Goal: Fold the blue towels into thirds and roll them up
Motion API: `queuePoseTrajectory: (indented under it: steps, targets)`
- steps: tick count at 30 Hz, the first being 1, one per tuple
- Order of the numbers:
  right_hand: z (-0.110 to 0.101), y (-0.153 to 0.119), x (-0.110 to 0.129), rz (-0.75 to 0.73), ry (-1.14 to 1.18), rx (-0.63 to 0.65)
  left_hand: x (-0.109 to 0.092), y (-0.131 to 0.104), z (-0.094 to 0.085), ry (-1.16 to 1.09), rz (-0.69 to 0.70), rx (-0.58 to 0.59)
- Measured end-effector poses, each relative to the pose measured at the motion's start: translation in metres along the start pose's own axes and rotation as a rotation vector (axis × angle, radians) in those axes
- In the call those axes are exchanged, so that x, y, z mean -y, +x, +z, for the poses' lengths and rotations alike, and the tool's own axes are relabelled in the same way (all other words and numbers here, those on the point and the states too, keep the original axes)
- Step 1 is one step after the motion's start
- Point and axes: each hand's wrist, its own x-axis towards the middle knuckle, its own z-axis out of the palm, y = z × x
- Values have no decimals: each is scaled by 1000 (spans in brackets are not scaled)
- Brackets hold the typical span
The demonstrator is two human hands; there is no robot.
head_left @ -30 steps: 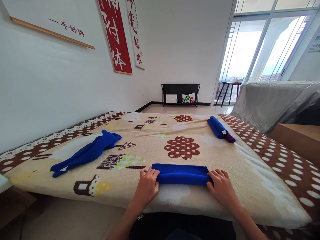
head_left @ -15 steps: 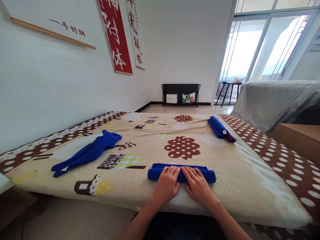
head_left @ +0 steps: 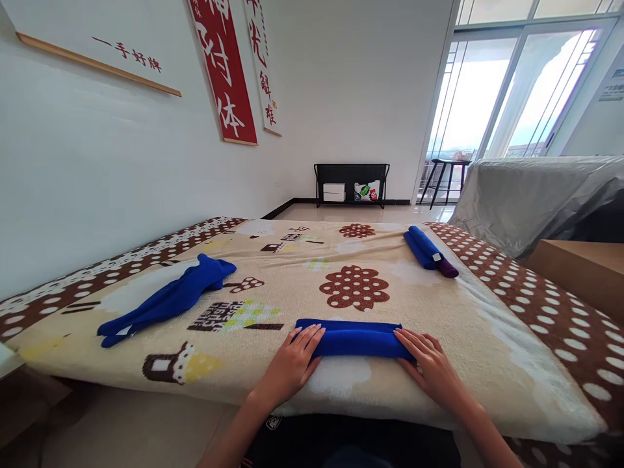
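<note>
On the bed (head_left: 273, 279), the near roll (head_left: 358, 343) lies between the left grip (head_left: 297, 356) and the right grip (head_left: 427, 361), touching both. The loose cloth (head_left: 170, 296) lies beyond and left of the left grip; the far roll (head_left: 426, 249) lies beyond the right grip.

Bare left hand (head_left: 295, 357), palm down, fingers together and extended forward, thumb apart, bare right hand (head_left: 431, 367) level with it, well apart, fingers angled inward, thumb lower, wrists low, both bare forearms converging forward from the lower frame edge.
</note>
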Motion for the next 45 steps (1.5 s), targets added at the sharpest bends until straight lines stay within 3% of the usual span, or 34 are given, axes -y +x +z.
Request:
queuePoseTrajectory:
  steps: [7,12,17,22,26,29,32,35,40,45]
  targets:
    - [1,-5,-11,85,13,27,6,2,-6,-118,-20,2]
    - [3,-7,-11,159,12,2,25,-3,-10,-297,-100,-5]
    - [6,7,-8,216,-68,-52,34,1,-8,-193,-119,-12]
    - [9,40,24,166,-109,-133,0,34,-5,-55,-172,-112]
    - [21,68,63,24,13,-77,-38,69,9,-116,-41,-77]
    - [30,80,70,20,70,-51,-50,81,22,-127,-9,-50]
    - [31,78,55,-16,110,-6,-39,75,26,-112,-6,-45]
    - [24,67,29,-25,136,30,-13,60,23,-86,-8,-42]
    - [15,49,-11,61,205,96,30,37,13,-98,-23,-14]
    - [17,47,-29,193,332,195,47,32,9,-166,-41,14]
